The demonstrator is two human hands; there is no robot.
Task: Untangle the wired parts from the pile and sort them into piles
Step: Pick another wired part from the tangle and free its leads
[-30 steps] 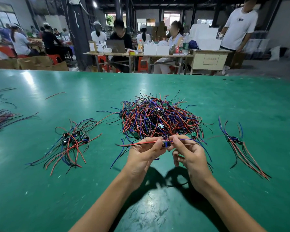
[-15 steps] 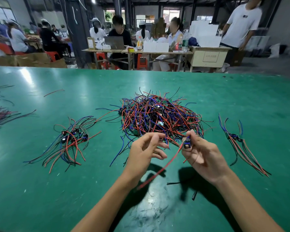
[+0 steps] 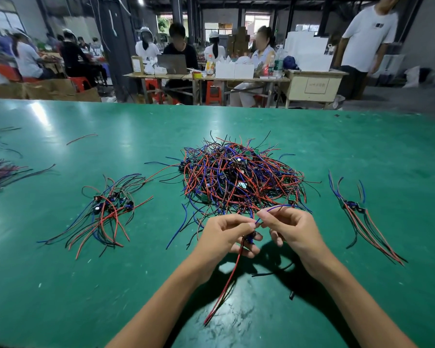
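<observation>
Green table [image 3: 60, 285] w/ central wire pile [image 3: 239, 179], sorted bunches left [image 3: 106, 212] & right [image 3: 362, 217].

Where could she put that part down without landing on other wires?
Bare green table lies between the left sorted pile and her hands, and between the big tangle and the right pile. The centre is crowded.

Bright overhead light leaves white glare patches on the green table [image 3: 60, 285], and dark shadows lie beneath both hands. The wide-angle lens bends the edges; the background people are soft and slightly blurred.

Green table [image 3: 60, 285] glossy, scuffed; tangled pile [image 3: 239, 179] smooth plastic-coated wires.
</observation>
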